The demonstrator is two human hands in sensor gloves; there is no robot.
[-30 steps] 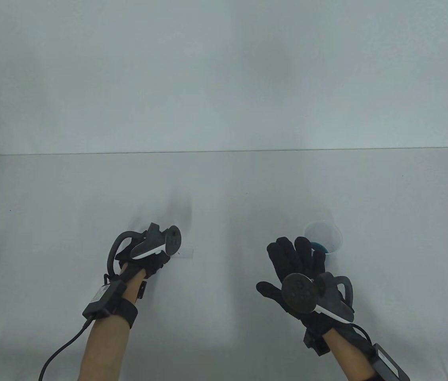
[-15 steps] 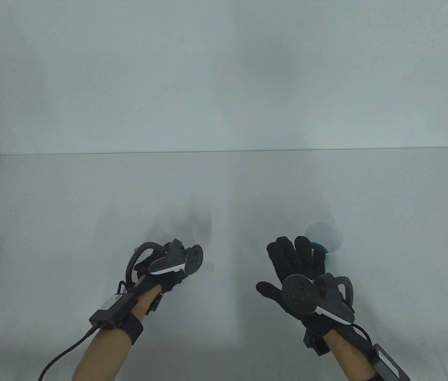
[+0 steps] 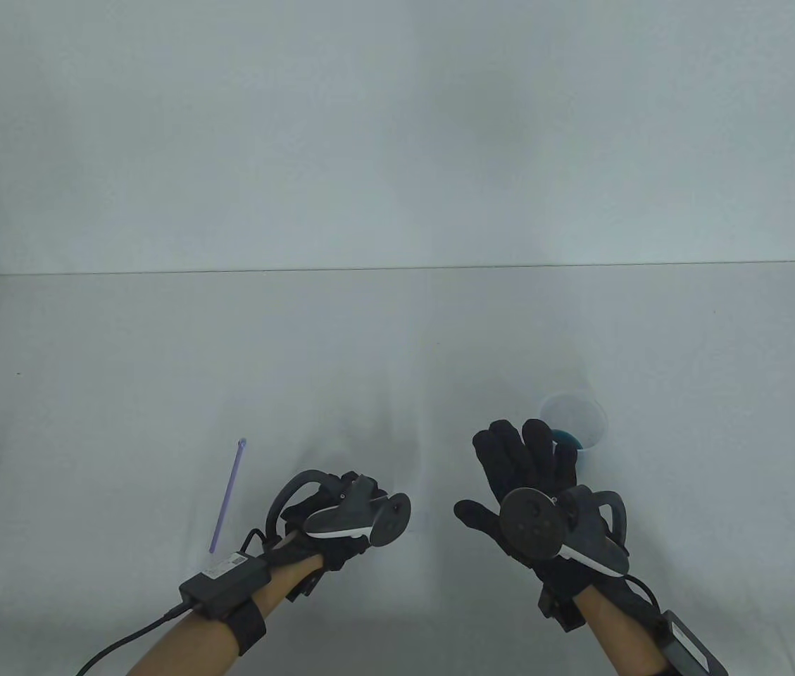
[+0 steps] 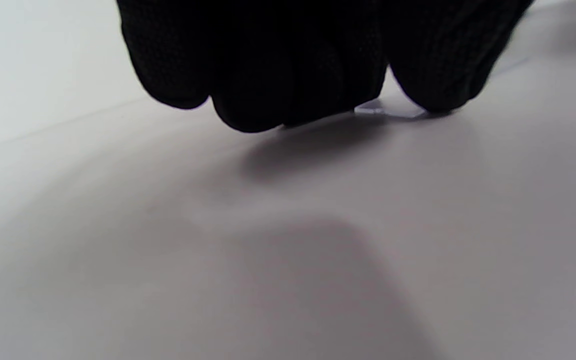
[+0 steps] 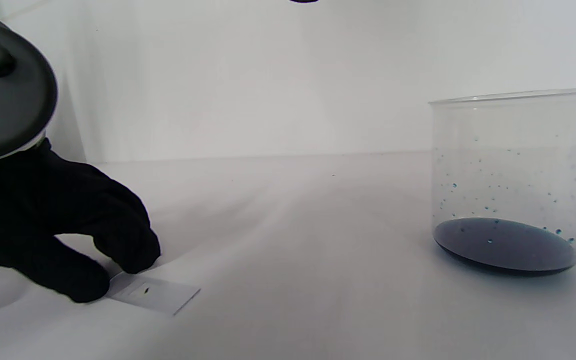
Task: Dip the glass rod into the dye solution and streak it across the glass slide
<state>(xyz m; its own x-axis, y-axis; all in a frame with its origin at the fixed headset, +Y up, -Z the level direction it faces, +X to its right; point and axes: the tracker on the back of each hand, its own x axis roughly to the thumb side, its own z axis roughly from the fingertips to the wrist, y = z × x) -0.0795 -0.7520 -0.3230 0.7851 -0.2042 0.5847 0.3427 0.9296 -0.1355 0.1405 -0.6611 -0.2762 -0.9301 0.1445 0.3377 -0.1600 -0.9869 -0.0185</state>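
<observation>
We see the left hand [image 3: 330,517] with fingers [image 5: 118,245] pinching the slide [image 5: 155,294] flat on the surface [image 3: 397,338]; the right hand [image 3: 524,479], fingers spread, hovers near the beaker [image 3: 573,420]. The rod [image 3: 227,495] lies left of the left hand.

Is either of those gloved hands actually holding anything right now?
The left hand pinches one end of the glass slide, which lies on the table. The right hand is spread open, holding nothing. The rod lies untouched.
</observation>
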